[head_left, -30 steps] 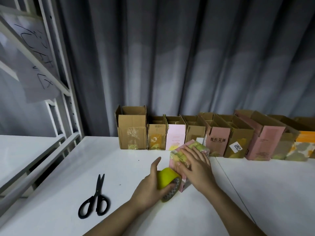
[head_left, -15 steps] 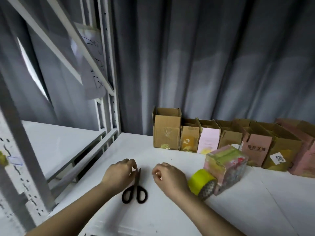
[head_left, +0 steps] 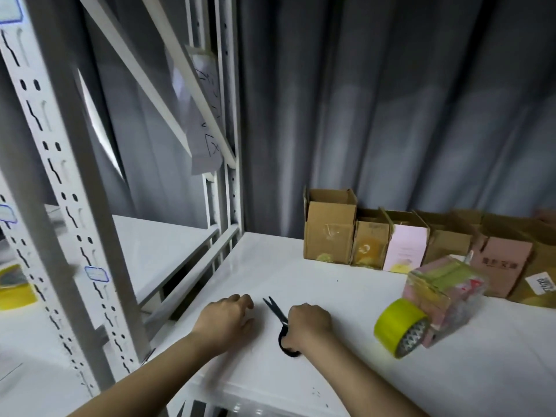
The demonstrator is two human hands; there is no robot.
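Your right hand [head_left: 310, 323] is clamped on the handles of the black scissors [head_left: 278, 313]. They sit in the front left part of the worktop [head_left: 301, 275], with the blades pointing away from you towards the back left corner and the tips slightly parted. Your left hand [head_left: 225, 319] rests on the worktop just left of the blades without touching them. Its fingers are loosely bent and hold nothing.

The left edge is close to that left hand, and past it stand the grey rack uprights [head_left: 228, 145] and a lower shelf. The front edge runs just under your forearms. Bare white surface lies ahead of both hands as far as the row of cardboard boxes [head_left: 329, 233] along the back edge. To your right, the yellow tape roll [head_left: 394, 323] leans against the pink taped box [head_left: 445, 293], well apart from the scissors, with bare worktop between.

Half a second ago the scissors lay flat with free handles, your left fingertips at the blade and your right hand beside it. Your right hand has since taken the handles and your left has drawn back. A second ago both hands were on the box and the tape.
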